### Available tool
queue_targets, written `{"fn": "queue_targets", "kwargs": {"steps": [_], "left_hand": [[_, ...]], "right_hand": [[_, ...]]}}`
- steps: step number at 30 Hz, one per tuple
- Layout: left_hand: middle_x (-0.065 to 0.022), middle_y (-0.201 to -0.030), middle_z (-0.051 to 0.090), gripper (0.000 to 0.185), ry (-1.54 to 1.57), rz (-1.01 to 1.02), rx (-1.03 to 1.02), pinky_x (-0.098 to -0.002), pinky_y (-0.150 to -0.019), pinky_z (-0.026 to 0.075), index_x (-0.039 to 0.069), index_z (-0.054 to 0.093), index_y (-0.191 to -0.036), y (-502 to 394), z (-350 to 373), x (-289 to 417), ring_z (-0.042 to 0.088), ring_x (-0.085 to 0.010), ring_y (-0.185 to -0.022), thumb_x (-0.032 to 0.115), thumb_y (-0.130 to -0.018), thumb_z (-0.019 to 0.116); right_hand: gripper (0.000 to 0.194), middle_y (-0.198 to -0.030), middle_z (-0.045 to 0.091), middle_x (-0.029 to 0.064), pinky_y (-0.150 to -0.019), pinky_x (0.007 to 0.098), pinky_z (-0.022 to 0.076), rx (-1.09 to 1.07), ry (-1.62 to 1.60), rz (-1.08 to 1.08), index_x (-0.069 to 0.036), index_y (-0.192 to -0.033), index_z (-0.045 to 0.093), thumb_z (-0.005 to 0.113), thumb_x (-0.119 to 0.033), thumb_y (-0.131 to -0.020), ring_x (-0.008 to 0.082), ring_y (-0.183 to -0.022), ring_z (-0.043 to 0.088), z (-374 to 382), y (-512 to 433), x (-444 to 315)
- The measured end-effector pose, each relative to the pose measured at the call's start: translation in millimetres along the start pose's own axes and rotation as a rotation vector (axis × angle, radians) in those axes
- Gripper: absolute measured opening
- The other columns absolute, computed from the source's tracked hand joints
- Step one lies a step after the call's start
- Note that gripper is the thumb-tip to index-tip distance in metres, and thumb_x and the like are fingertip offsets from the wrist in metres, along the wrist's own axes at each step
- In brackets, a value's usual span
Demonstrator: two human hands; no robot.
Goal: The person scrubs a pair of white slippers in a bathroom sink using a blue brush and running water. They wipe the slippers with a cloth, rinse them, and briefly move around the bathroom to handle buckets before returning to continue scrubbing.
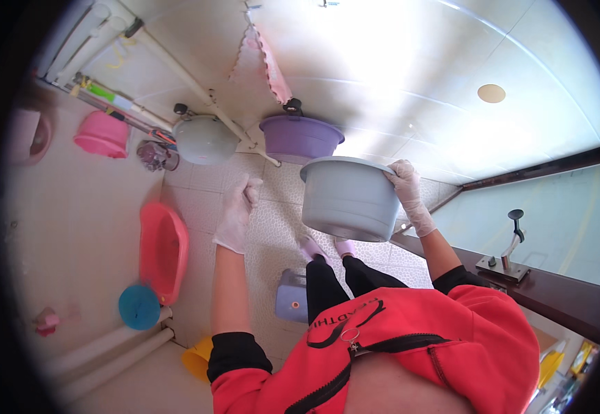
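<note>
My right hand [406, 181], in a translucent white glove, grips the rim of a grey plastic basin [350, 201]. The basin is held in the air in front of my legs, its side facing me; its inside is hidden. My left hand [242, 199], gloved as well, is to the left of the basin and does not touch it; its fingers are curled, and nothing shows in them. Beyond the grey basin, a purple basin [300, 138] leans at the wall, below a pink-and-white cloth [274, 67] hanging from a hook.
A pale basin [206, 139], a pink basin [102, 134] and white pipes [176, 70] are at the far left. A red baby bath [163, 253] and a blue lid-like disc [139, 307] stand along the left wall. A blue-grey stool [290, 297] is beside my legs; a door with a handle [512, 248] is at right.
</note>
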State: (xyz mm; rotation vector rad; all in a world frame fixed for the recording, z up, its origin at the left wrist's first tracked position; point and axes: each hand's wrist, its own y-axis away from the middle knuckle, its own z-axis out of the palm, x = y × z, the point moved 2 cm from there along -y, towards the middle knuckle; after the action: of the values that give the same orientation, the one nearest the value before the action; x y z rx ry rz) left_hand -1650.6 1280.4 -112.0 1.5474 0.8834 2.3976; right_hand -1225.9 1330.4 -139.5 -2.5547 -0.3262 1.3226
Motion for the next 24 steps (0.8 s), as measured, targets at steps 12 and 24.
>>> {"fn": "queue_targets", "kwargs": {"steps": [12, 24], "left_hand": [[0.0021, -0.059, 0.055, 0.038, 0.058, -0.282, -0.450, -0.0263, -0.046, 0.039, 0.000, 0.067, -0.094, -113, 27, 36, 0.049, -0.0101, -0.050, 0.035, -0.100, 0.052], [0.0013, -0.056, 0.054, 0.038, 0.154, -0.185, -0.335, -0.0247, -0.046, 0.040, 0.002, 0.068, -0.089, -70, -41, 39, 0.050, -0.0118, -0.049, 0.035, -0.099, 0.053]], "right_hand": [[0.008, -0.082, 0.055, -0.0025, -0.070, 0.0222, 0.0393, 0.228, -0.353, 0.465, -0.003, -0.080, 0.063, 0.067, -0.002, -0.087, 0.0077, -0.075, 0.049, 5, 29, -24], [0.011, -0.085, 0.057, 0.0023, -0.075, 0.0254, 0.0420, 0.139, -0.426, 0.433, -0.001, -0.085, 0.066, 0.062, 0.007, -0.080, 0.0122, -0.082, 0.052, 59, 17, -95]]}}
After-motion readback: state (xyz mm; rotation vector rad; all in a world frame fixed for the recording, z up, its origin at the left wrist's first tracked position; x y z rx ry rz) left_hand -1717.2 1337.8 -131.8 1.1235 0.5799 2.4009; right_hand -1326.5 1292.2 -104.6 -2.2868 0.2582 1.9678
